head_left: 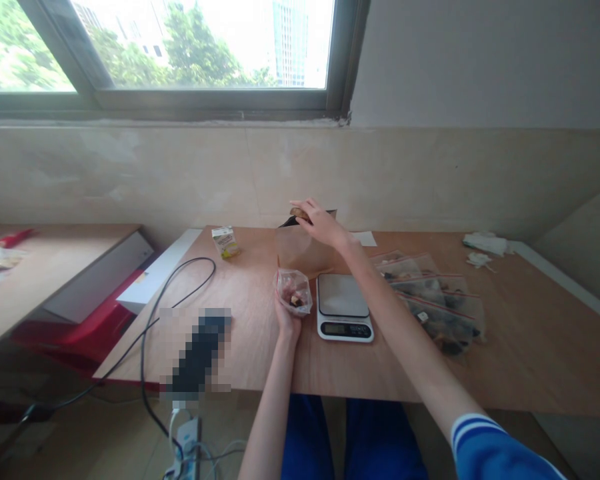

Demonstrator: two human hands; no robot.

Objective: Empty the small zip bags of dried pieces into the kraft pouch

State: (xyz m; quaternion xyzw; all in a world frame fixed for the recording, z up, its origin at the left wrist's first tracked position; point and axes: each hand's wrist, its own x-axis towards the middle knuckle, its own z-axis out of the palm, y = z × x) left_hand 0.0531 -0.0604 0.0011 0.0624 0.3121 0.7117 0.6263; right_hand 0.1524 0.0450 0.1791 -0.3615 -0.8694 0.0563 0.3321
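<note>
Nearest, the left hand [287, 321] is closed around the lower part of a clear plastic zip bag [294, 292], holding it upright. Dark and reddish food pieces [295, 301] sit inside, too small to identify. Just right of that hand lies a digital kitchen scale [344, 307] with a steel platform, bare of any load. Its dark readout [339, 329] shows nothing legible.

The right hand [321, 224], its blue sleeve [490, 450] at the upper arm, reaches over the scale to a brown paper bag [303, 250] standing open on the wooden table [530, 347]. The fingers [307, 217] curve down at the bag's mouth over a brown lump [299, 214]; whether they grip it, I cannot tell.

Right of that hand, several filled zip bags [433, 300] with red-lined seals lie overlapping, holding dark contents. Left of the paper bag, beyond the left hand, stands a small carton [225, 241] with a pale label, its writing unreadable. A pixelated object [197, 350] lies nearer the left hand.
</note>
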